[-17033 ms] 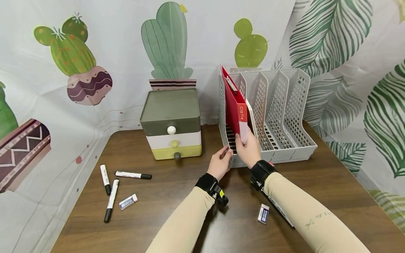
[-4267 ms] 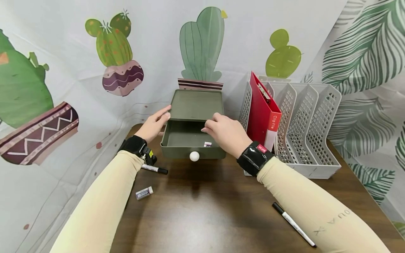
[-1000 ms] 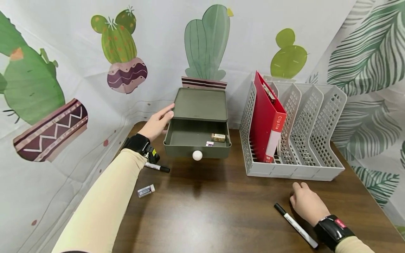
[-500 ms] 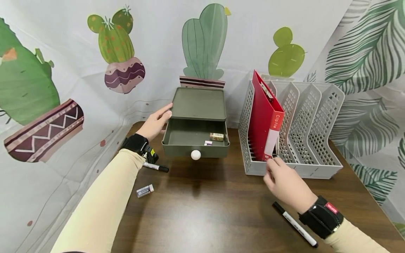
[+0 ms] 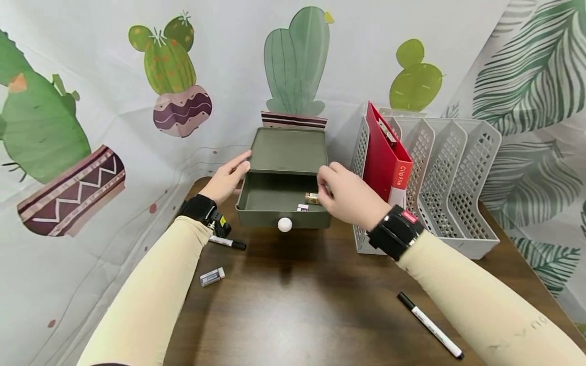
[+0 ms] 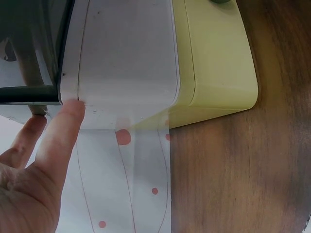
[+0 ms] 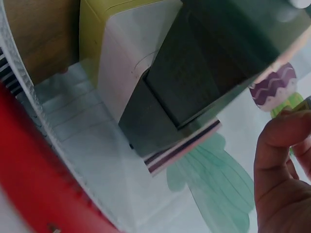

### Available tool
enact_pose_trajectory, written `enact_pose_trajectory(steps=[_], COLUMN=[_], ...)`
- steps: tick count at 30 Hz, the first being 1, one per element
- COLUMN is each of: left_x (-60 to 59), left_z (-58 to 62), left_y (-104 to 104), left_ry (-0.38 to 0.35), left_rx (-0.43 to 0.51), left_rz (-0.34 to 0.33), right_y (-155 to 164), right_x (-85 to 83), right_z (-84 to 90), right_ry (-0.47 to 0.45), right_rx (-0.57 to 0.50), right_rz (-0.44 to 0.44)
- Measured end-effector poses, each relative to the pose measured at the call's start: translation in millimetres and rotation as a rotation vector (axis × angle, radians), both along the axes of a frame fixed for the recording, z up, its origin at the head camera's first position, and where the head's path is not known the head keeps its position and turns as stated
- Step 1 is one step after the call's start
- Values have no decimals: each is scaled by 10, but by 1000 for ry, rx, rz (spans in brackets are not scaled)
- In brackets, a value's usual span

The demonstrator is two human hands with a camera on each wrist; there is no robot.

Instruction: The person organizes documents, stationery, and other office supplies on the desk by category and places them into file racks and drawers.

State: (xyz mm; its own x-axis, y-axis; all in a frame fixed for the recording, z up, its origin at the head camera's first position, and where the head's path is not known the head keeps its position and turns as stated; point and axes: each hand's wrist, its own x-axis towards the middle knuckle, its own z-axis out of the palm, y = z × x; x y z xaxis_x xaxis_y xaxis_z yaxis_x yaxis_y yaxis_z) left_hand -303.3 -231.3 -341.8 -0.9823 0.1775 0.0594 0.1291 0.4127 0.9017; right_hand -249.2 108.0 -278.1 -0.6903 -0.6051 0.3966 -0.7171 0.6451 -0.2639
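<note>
The left hand [image 5: 225,179] rests with straight fingers against the left edge of the three-tier plastic drawer box [image 5: 287,150]. The right hand [image 5: 349,195] reaches into the pulled-out dark green top drawer [image 5: 274,199], fingers curled; whether they pinch the small tan eraser [image 5: 312,198] at their tips, I cannot tell.

Green drawer [image 5: 283,201] (open) — erasers [image 5: 312,197] inside

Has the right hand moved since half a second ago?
Yes. The right hand went from the file rack's front edge leftward, to the open green drawer, beside the small eraser.
</note>
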Motion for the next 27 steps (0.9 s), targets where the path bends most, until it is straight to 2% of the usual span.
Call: enact_pose_trajectory(steps=[3, 10, 19, 27], left_x=[-53, -67, 0, -34], left_z=[-44, -45, 10, -39], left_y=[-12, -17, 21, -13], left_ry=[5, 21, 16, 11], left_rx=[-2, -17, -16, -10], left_rz=[3, 1, 3, 5], right_y=[-137, -364, -466, -482], right_x=[-122, -280, -301, -298], right_z=[7, -104, -162, -205], right_ry=[-60, -65, -40, -27], right_rx=[43, 102, 131, 122], right_rz=[-6, -22, -22, -13])
